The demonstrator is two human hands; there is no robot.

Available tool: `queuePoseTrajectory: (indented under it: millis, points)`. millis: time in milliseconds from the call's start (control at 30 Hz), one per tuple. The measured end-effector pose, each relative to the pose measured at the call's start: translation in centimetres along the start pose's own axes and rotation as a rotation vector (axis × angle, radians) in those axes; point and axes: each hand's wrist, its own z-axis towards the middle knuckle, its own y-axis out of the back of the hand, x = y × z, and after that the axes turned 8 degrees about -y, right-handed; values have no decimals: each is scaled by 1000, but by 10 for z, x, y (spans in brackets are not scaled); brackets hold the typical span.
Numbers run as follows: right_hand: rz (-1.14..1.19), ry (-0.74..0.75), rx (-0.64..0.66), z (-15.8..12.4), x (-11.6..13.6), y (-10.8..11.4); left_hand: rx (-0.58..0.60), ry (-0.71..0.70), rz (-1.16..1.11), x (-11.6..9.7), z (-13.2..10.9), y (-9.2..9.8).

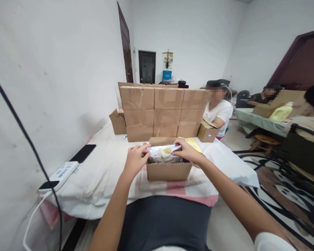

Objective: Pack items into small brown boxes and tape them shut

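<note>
An open cardboard box (169,172) sits near the table's front edge. In its opening lies a white printed packet (163,153) with a yellow patch. My left hand (136,157) pinches the packet's left end between thumb and fingers. At the other end, my right hand (186,151) grips the packet's right corner, thumb in front and fingers behind. The lower part of the packet is hidden inside the box.
Stacked closed boxes (167,111) stand behind. Smaller open boxes (118,122) flank the stack. On the left lie a black phone (84,152) and a power strip (65,173) with a cable. A person in white (221,111) sits behind the right side.
</note>
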Motion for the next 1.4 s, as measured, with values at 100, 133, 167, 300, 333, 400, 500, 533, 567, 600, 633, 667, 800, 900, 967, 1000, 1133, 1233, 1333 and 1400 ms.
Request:
queuePoseTrajectory:
  millis: [100,133,167,300,333,400,500,533,567,600,633,667,800,900,967,1000,1133,1233,1333,1400]
  points:
    - [-280,46,63,-1,9,4,67,-7,109,2,-3,-2]
    - [-377,62,96,-3,11,5,97,-24,144,3,-3,-4]
    - [-475,80,124,-4,13,5,125,-52,174,3,-2,-6]
    - [-792,114,194,-10,19,1,242,-195,231,2,10,-12]
    - [-831,120,206,-11,19,0,285,-216,234,1,15,-13]
    - [-863,132,251,-10,20,0,370,-238,232,-1,24,-15]
    - [-776,177,330,-6,18,4,446,-264,224,-6,35,-20]
    - [-705,217,342,-5,17,7,460,-277,224,-8,38,-22]
    - [-617,270,328,-5,14,11,475,-289,225,-10,40,-23]
    - [-518,330,280,-5,12,15,487,-300,227,-13,42,-24]
    - [-414,381,194,-7,8,18,500,-312,231,-15,42,-23]
    - [-311,407,72,-10,3,21,498,-324,233,-16,42,-21]
    - [61,264,-417,-28,-27,20,111,-201,73,2,25,-9]
    - [281,130,-324,-40,-54,7,-178,38,-370,35,-6,-14]
    - [325,139,-179,-45,-67,-2,-50,12,-607,52,-27,-27]
    - [328,166,-141,-47,-72,-6,27,-2,-626,56,-36,-35]
    - [433,253,-128,-49,-84,-16,-36,119,-473,46,-49,-60]
    - [490,169,-193,-41,-88,-22,-191,279,-424,30,-39,-67]
    - [558,-57,-239,-25,-91,-27,-151,315,-522,26,-26,-70]
    - [644,-126,-168,-14,-93,-28,-88,342,-593,33,-19,-73]
